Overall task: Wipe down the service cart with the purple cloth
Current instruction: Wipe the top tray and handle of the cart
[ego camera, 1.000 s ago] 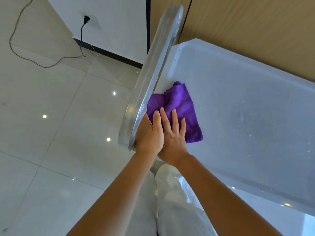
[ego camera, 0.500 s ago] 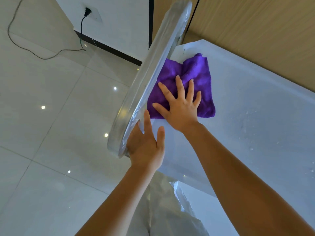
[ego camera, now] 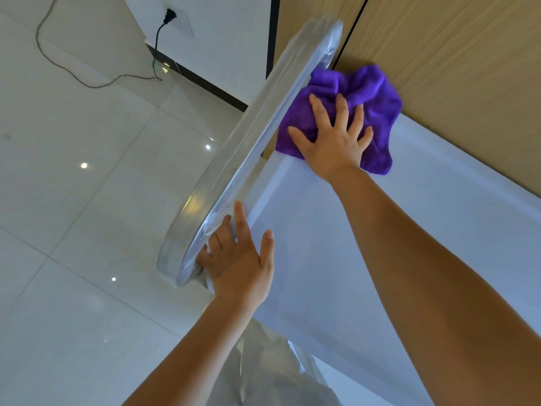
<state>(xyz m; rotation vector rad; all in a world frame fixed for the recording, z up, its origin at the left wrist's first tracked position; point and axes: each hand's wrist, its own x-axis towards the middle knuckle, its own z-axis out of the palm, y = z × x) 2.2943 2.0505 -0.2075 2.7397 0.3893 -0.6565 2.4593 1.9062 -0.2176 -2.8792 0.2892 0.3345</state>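
Observation:
The service cart's white top tray (ego camera: 336,273) runs from the bottom middle to the upper right. Its plastic-wrapped metal handle (ego camera: 257,142) slants along the tray's left side. The purple cloth (ego camera: 377,92) lies bunched in the tray's far corner, against the wooden wall. My right hand (ego camera: 333,142) presses flat on the cloth with fingers spread. My left hand (ego camera: 240,259) rests at the near end of the handle, fingers straight, with some fingertips tucked behind the bar.
A wood-panelled wall (ego camera: 468,68) stands right behind the cart. Glossy white floor tiles (ego camera: 87,200) spread out to the left. A dark cable (ego camera: 87,80) trails over them from a wall socket (ego camera: 171,16). My light trousers (ego camera: 269,373) show below.
My right hand has pushed the cloth away from me, from the tray's near left part up into the far corner. My left hand has parted from the right and stayed at the handle's end.

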